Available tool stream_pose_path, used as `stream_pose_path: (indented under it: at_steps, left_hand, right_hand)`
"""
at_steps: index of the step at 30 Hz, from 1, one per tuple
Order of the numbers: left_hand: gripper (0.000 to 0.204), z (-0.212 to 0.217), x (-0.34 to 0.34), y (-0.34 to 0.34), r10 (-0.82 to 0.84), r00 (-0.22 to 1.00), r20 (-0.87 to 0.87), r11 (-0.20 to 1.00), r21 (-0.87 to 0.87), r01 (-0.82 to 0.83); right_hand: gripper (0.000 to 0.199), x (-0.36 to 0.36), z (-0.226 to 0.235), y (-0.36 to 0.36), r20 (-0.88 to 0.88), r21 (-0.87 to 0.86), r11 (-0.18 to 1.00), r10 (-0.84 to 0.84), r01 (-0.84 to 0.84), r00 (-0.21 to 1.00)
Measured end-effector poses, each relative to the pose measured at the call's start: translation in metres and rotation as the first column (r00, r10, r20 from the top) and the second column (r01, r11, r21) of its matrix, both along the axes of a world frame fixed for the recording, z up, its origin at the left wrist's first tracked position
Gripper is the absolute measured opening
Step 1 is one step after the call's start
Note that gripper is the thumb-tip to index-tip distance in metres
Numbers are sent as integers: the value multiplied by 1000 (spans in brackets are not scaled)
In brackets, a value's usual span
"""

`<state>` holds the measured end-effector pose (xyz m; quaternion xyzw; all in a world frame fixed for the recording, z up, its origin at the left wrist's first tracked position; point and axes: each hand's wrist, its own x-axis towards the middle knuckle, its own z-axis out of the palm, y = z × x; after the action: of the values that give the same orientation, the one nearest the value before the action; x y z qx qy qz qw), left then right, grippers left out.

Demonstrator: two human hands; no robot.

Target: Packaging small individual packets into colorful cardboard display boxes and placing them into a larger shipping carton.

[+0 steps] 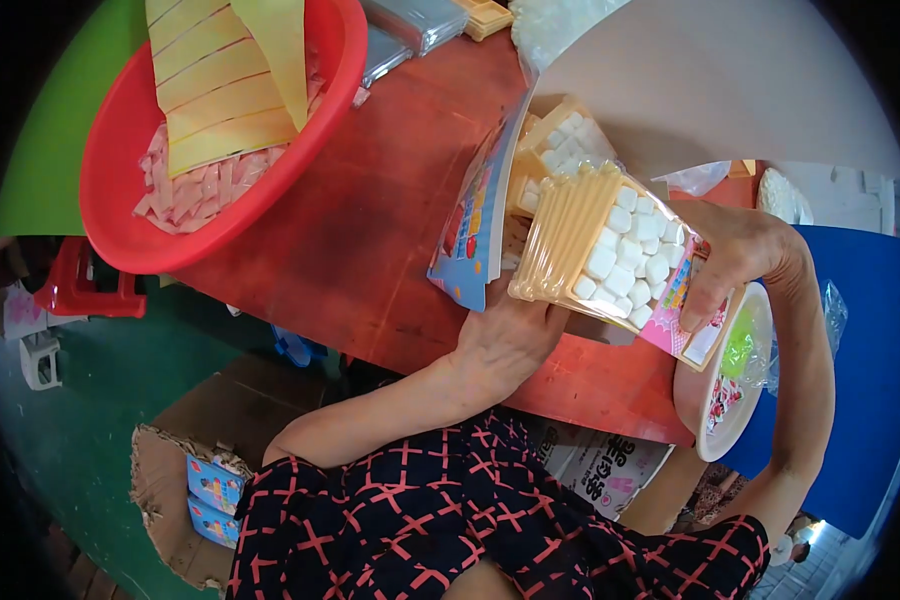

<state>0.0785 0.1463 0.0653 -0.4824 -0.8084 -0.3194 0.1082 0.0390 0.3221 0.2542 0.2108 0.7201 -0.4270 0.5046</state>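
Observation:
A clear packet (610, 245) holding a cream plastic tray of small white square sweets sits tilted over the near edge of a red-brown table (360, 230). My left hand (505, 340) grips its near underside. My right hand (735, 260) clamps the packet's printed pink end from the right. Behind it stands a second, similar sweet packet (560, 135), with a flat blue printed card pack (475, 215) leaning against its left side.
A red basin (130, 190) with pink wrapped sweets and yellow paper strips sits at the table's far left. A white round tub (735, 385) lies by my right wrist. An open cardboard box (185, 490) of blue packs stands on the floor. A red stool (75, 285) stands left.

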Motion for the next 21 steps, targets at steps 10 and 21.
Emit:
stream_pose_path:
  at_steps: [10, 21]
  left_hand:
    - [30, -1, -17, 30, -315, 694, 647, 859, 506, -81]
    - [34, -16, 12, 8, -418, 535, 734, 869, 495, 0]
  right_hand:
    - [66, 17, -1, 18, 120, -155, 988, 10, 9, 993]
    - [57, 2, -11, 6, 228, -143, 984, 138, -107, 964]
